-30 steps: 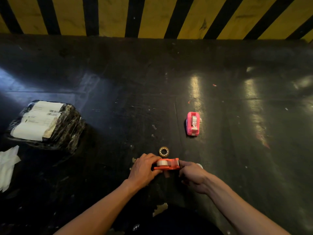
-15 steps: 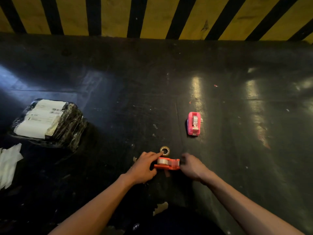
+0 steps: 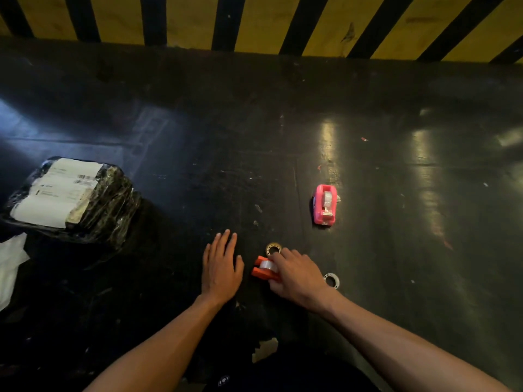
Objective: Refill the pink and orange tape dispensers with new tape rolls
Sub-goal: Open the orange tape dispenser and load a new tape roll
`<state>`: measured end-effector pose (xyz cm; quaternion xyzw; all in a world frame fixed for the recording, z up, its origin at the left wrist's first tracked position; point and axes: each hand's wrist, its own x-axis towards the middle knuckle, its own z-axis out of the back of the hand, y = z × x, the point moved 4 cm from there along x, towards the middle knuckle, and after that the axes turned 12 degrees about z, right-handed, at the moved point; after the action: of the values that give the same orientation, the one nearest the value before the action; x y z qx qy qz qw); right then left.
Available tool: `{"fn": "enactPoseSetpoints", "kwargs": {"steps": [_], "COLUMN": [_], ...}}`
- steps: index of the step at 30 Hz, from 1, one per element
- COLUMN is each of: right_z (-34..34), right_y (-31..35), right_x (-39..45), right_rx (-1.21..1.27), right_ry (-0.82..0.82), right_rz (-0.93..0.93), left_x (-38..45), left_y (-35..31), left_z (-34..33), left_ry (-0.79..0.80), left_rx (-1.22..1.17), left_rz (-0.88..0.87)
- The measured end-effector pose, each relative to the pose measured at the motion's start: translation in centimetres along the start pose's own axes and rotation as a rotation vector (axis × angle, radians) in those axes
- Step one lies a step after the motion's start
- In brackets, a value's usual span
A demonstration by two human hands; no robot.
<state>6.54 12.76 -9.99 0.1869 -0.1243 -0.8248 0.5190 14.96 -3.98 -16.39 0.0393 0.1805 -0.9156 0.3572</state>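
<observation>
The orange tape dispenser [image 3: 263, 269] lies on the dark table with a clear tape roll seated in it. My right hand [image 3: 297, 274] covers its right end, fingers on the dispenser. Flat on the table just left of it rests my left hand [image 3: 221, 267], fingers spread, holding nothing. A small brown empty tape core [image 3: 273, 248] sits right behind the orange dispenser. A clear tape ring [image 3: 331, 280] lies to the right of my right hand. The pink tape dispenser [image 3: 325, 204] stands farther back on the right with a roll inside.
A black plastic-wrapped package with white labels [image 3: 73, 198] sits at the left. White paper [image 3: 10, 264] lies at the left edge. A yellow and black striped wall [image 3: 260, 21] closes off the far side of the table. A torn patch [image 3: 264, 349] shows near the front edge.
My left hand let go of the orange dispenser and moved left to lie flat. My right hand moved over the dispenser's right end, which uncovered the clear tape ring.
</observation>
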Motion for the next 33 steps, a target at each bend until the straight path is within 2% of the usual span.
{"fn": "enactPoseSetpoints", "kwargs": {"steps": [2,7,10,13,23,29,31,33], "right_z": [1.1,4.8,5.9,6.3,6.2,5.5,5.0,4.2], "right_y": [-1.0,-5.4,-7.4,-8.4,-8.6,-6.6,-6.3,-6.6], "right_x": [0.6,3.9,5.9,7.4,9.4,5.1,2.5,0.1], "right_rx": [0.175,0.503,0.571,0.567,0.46,0.388,0.333,0.239], "right_ry": [-0.043,-0.308,-0.415,-0.428,-0.347,-0.409,-0.331,-0.151], "right_rz": [-0.109,-0.491,-0.612,-0.698,-0.736,-0.539,-0.501,-0.505], "left_x": [-0.1,-0.3,-0.1,0.0,0.1,0.7,0.7,0.7], "left_y": [0.1,-0.5,-0.4,-0.1,-0.2,-0.7,-1.7,-3.1], "left_z": [-0.1,-0.6,-0.8,-1.1,-0.8,-0.6,-0.5,-0.4], "left_ry": [-0.026,-0.06,-0.058,-0.05,-0.031,0.041,0.077,0.144], "left_rx": [0.027,0.13,0.135,0.143,0.124,-0.026,-0.07,-0.092], "left_rz": [0.003,0.01,0.009,-0.003,-0.001,-0.005,-0.067,-0.15]}}
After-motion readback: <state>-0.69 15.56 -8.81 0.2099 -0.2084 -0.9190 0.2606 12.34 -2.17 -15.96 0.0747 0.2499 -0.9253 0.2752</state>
